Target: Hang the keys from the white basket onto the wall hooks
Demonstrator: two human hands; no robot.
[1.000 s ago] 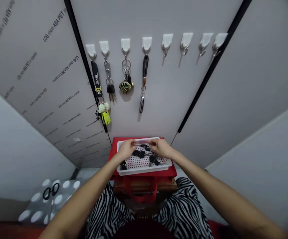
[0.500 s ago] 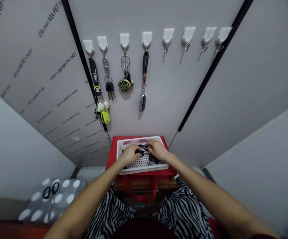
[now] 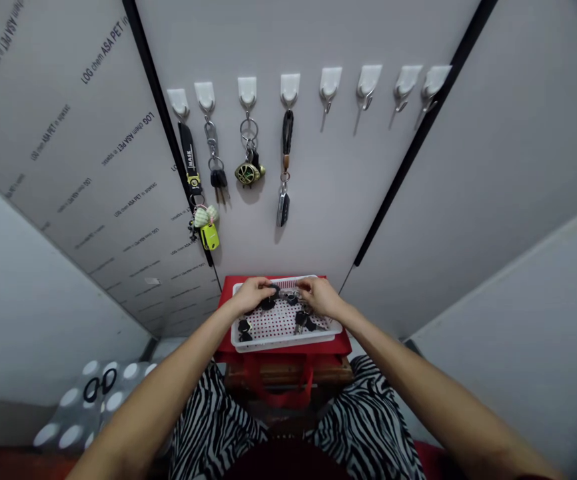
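A white plastic basket [image 3: 268,343] with a perforated bottom holds several bunches of keys. My left hand [image 3: 251,295] is over its back left part, fingers closed on a black key fob [image 3: 272,291]. Over the back right part is my right hand [image 3: 320,297], its fingers bent and pinched at a bunch of keys with metal rings [image 3: 292,297]; the fingertips are partly hidden. Dark keys [image 3: 304,321] lie nearer the basket's front right. Another black key [image 3: 244,328] rests in the left corner.
Above the basket, a row of white hooks [image 3: 290,87] is fixed to the panel. Key rings hang from the left ones, including a braided black strap [image 3: 287,137] and a yellow-green fob [image 3: 209,236]. Scissors [image 3: 100,385] lie on wrapped bottles at the lower left.
My left hand has shifted left and back, uncovering dark keys in the basket's left corner. My right hand has moved slightly right. The view has shifted a little.
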